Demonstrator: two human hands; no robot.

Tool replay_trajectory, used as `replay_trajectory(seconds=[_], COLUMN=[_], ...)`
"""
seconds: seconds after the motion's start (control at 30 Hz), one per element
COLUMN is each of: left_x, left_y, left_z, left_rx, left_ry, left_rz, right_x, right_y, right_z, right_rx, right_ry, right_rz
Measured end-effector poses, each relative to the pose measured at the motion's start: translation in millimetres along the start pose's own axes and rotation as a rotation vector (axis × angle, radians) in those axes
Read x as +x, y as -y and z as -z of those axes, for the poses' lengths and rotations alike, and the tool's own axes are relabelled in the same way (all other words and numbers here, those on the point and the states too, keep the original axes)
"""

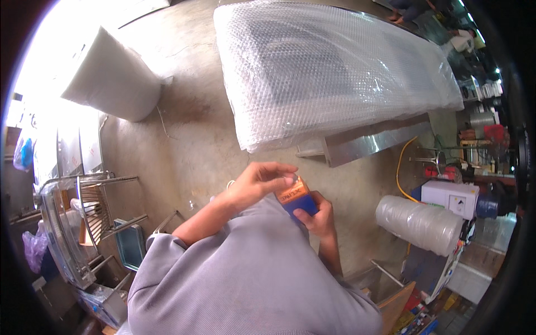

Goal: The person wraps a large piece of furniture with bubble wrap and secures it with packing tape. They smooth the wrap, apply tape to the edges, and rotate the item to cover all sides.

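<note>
In front of my body, my right hand (318, 215) grips a small orange and blue box (295, 196) by its lower blue part, thumb on the near face and fingers behind. My left hand (264, 180) is at the upper orange end of the box, its thumb and fingers bent together by the top edge. Whatever those left fingertips pinch is too small to make out. Beyond my hands lies a large flat item wrapped in bubble wrap (335, 72), raised above the floor on a shiny metal base (374, 139).
A big bubble wrap roll (120, 78) stands on the floor at far left. Metal racks (89, 206) and a dark green tray (129, 245) are at left. To the right are a plastic-wrapped roll (419, 223), a white box (449, 198) and a yellow cable (399, 173). People are at far right.
</note>
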State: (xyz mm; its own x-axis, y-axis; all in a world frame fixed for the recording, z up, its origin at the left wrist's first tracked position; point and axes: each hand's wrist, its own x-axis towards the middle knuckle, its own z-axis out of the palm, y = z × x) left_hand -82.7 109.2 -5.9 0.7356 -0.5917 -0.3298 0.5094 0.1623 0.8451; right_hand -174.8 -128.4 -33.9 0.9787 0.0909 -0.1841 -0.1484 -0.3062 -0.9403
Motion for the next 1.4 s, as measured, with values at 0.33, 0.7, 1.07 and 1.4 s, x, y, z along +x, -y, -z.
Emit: replay_trajectory(seconds=[0.33,0.7,1.07,1.4], left_x=[32.3,107.2,89.3,49.3], left_y=[-35.5,-49.5,-35.6,46.2], left_z=[41.3,116.3,111.3,111.5], left_rx=[0.439,1.432,1.586,2.698], left_ry=[-0.156,-0.792,-0.533,0.177], left_rz=[-0.153,-0.637,-0.885,-1.079], right_x=[13.3,71.2,62.4,72.3], right_y=[30.0,-24.1,-78.5,-82.4], right_z=[-57.5,-87.8,-114.1,-90.5], right_rx=[-0.049,0.168,0.156,-0.417], right_ry=[-0.245,-0.206,-0.329,-0.128], right_rz=[0.049,-0.127,0.084,-0.499])
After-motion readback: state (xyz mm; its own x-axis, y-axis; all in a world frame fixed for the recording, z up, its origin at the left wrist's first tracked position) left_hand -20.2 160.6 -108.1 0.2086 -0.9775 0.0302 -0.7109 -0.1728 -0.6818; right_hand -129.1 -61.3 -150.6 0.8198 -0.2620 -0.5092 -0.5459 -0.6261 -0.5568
